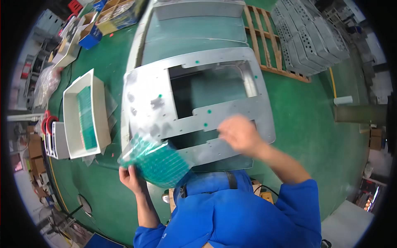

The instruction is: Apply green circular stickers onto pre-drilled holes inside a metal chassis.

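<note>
In front of me lies a grey metal housing with two large cut-outs, and several small green dots are stuck on its face. At the housing's near left corner, my left hand is closed on the edge of a clear sheet of green round stickers, which is tilted and shiny. My right hand hovers over the near right part of the housing, by the smaller cut-out. Its fingers are curled together and blurred; anything held in them is too small to make out.
On the left stands a white bin holding a stack of green sheets, with red-handled scissors beside it. Wooden pallets and stacked grey perforated housings stand far right. Cardboard boxes are far left.
</note>
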A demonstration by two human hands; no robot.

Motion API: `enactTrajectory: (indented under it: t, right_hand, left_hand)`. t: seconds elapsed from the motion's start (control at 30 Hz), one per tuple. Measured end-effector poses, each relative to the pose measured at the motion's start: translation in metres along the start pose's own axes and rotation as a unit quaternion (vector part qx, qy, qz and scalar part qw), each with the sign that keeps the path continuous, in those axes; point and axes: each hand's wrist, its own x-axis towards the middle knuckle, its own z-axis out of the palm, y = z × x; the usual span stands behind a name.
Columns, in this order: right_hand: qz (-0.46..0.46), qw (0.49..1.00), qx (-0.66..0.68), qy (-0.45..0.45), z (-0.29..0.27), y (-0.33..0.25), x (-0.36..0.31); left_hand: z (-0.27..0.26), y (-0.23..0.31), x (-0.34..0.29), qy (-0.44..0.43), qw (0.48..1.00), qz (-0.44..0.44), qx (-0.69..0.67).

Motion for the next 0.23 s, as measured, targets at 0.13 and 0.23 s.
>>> enactTrajectory:
  t: [0.13, 0.23]
  right_hand:
    - [0.069, 0.988, -0.079, -0.116, 0.046, -0.069, -0.006]
    - [0.093, 0.982, -0.119, -0.113, 0.061, -0.073, 0.004]
  left_hand:
    - [-0.082, -0.048, -0.046, -0.009, 0.996, -0.027, 0.086]
    - [-0.079, -0.085, -0.057, -0.036, 0.998, -0.005, 0.05]
